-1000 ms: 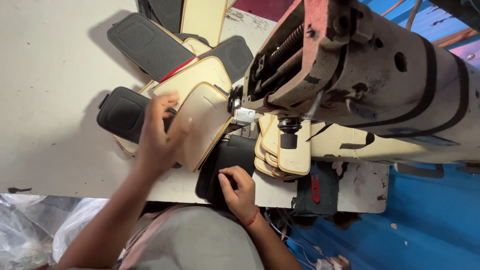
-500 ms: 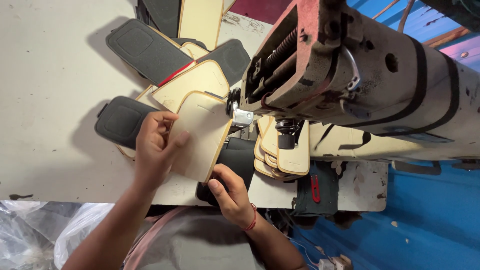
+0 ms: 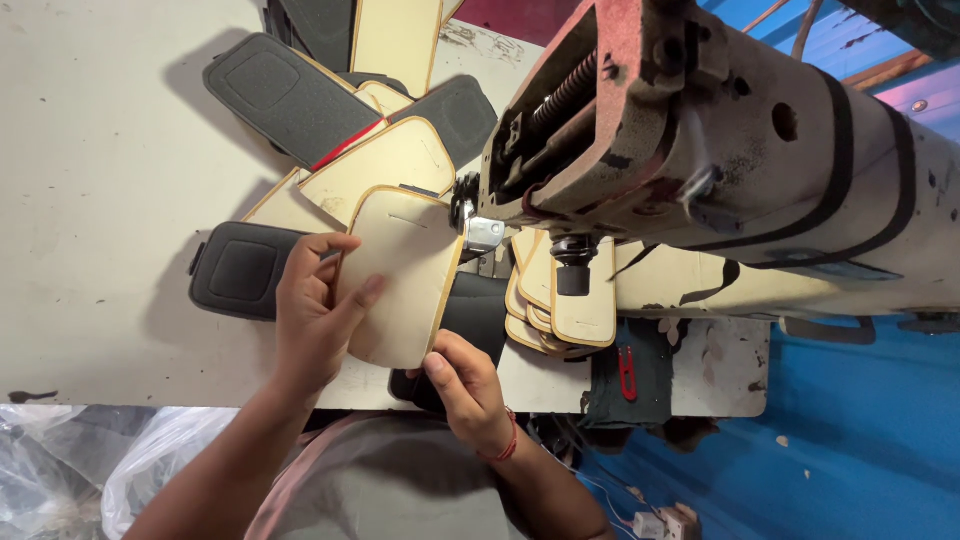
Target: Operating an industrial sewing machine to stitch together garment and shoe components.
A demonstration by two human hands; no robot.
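Observation:
A cream, tan-edged padded panel (image 3: 405, 275) lies tilted just in front of the sewing machine's needle foot (image 3: 482, 232). My left hand (image 3: 312, 310) grips its left edge, thumb on top. My right hand (image 3: 462, 385) pinches its lower right corner, above a black fabric piece (image 3: 480, 315) that lies under the panel. The big worn sewing machine (image 3: 690, 150) fills the upper right.
Several black and cream padded panels (image 3: 290, 95) fan out on the white table (image 3: 100, 170) behind. A dark pad (image 3: 240, 270) sits left of my left hand. Cream panels (image 3: 570, 300) stack under the machine arm. Clear plastic bags (image 3: 60, 470) hang below the table edge.
Both hands lifted and turned the cream panel toward the needle. My right hand moved from the black piece up to the panel's lower corner.

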